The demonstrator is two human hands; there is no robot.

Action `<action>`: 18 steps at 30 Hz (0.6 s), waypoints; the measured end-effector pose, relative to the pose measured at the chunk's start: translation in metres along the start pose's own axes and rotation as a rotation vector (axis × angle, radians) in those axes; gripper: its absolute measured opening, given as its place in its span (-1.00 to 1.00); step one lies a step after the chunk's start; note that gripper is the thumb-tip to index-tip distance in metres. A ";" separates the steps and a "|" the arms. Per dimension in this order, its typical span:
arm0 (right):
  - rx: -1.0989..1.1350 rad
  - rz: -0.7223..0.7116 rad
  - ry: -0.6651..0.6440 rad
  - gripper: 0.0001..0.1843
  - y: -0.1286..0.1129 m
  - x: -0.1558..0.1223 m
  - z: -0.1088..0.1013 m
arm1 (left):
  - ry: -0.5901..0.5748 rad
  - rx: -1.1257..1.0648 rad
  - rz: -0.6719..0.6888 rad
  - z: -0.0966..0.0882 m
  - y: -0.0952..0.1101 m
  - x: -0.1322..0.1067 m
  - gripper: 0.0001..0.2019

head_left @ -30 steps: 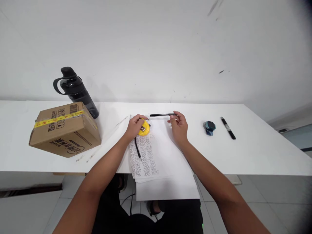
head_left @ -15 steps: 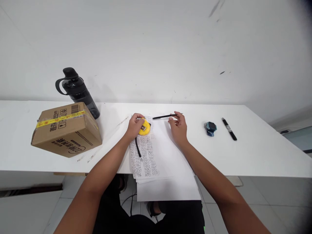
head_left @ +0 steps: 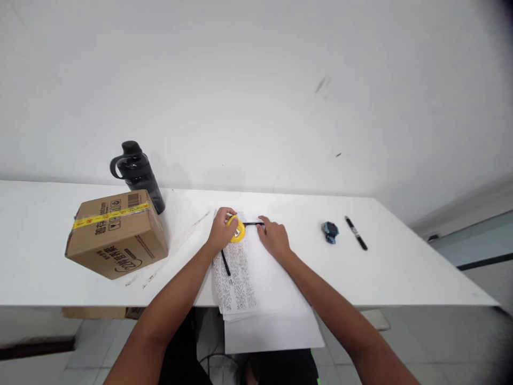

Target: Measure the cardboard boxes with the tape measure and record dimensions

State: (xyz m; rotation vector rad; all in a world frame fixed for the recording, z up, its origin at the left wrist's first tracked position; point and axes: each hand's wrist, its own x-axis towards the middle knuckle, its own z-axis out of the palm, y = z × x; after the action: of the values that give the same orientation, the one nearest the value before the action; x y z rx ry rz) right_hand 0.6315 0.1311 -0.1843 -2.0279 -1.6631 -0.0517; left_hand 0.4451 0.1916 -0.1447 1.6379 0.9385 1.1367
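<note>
My left hand (head_left: 220,230) is closed on a round yellow tape measure (head_left: 238,232), which rests on the upper left of a stack of paper (head_left: 272,289). A narrow black strip (head_left: 225,263), perhaps its strap, lies on the handwritten columns below it. In my right hand (head_left: 276,238), the fingers pinch a slim black pen (head_left: 252,223), level above the sheet. The pen's left end comes right up to the tape measure; whether they touch I cannot tell. The stack's lower part hangs over the table's front edge.
To the left stands a taped cardboard box (head_left: 114,235), with a black water bottle (head_left: 140,174) behind it. A blue watch (head_left: 329,232) and a black marker (head_left: 356,233) lie on the right of the white table (head_left: 385,272). A wall (head_left: 256,96) closes off the back.
My right hand has moved left with the pen, bringing its end up to the tape measure. My left hand keeps hold of the tape measure. The whole view has shifted slightly.
</note>
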 end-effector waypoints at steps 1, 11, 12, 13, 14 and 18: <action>-0.009 -0.014 0.003 -0.55 -0.004 -0.001 0.000 | 0.023 0.052 0.097 -0.002 0.001 -0.003 -0.80; 1.005 -0.150 -0.277 -0.44 -0.087 -0.061 -0.092 | 0.388 -0.098 0.741 -0.013 0.058 -0.077 -0.62; 1.115 -0.118 -0.356 -0.41 -0.101 -0.074 -0.102 | 0.427 -0.161 0.741 -0.017 0.069 -0.089 -0.62; 1.219 -0.126 -0.416 -0.33 -0.116 -0.086 -0.110 | 0.459 -0.198 0.731 -0.023 0.079 -0.101 -0.63; 1.308 -0.145 -0.456 -0.23 -0.131 -0.096 -0.114 | 0.495 -0.209 0.728 -0.032 0.090 -0.113 -0.65; 1.537 -0.161 -0.467 -0.19 -0.202 -0.111 -0.113 | 0.555 -0.006 0.776 -0.088 0.127 -0.145 -0.65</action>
State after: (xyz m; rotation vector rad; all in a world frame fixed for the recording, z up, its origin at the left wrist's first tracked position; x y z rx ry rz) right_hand 0.4490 0.0087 -0.0516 -0.7076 -1.2818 1.2859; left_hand 0.3305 0.0415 -0.0484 1.7620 0.6081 2.1958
